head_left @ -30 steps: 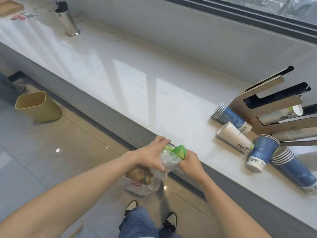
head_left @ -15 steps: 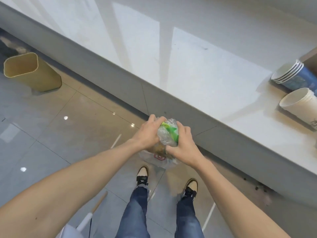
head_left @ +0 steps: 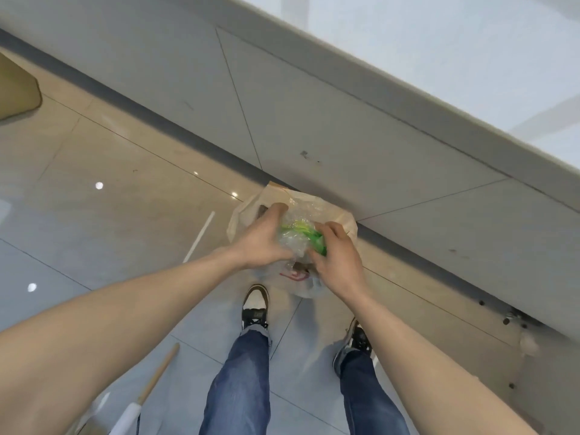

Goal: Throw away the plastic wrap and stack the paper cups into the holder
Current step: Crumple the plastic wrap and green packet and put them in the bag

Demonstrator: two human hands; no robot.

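Both hands hold a crumpled wad of clear plastic wrap (head_left: 296,235) with a green label, low over the floor. My left hand (head_left: 262,238) grips its left side and my right hand (head_left: 337,257) grips its right side. Directly under the wad lies an open translucent plastic bag (head_left: 340,219) with red print, on the floor at the foot of the counter. The paper cups and the cup holder are out of view.
The grey counter front (head_left: 329,127) runs diagonally across the top, its white top (head_left: 470,42) at upper right. A tan bin (head_left: 15,92) sits at the far left edge. My shoes (head_left: 255,304) stand below the bag; a wooden stick (head_left: 157,375) lies at lower left.
My head has tilted down, so the cups and most of the countertop have left the view. Both hands carried the wrap down from the counter edge to just over the bag.
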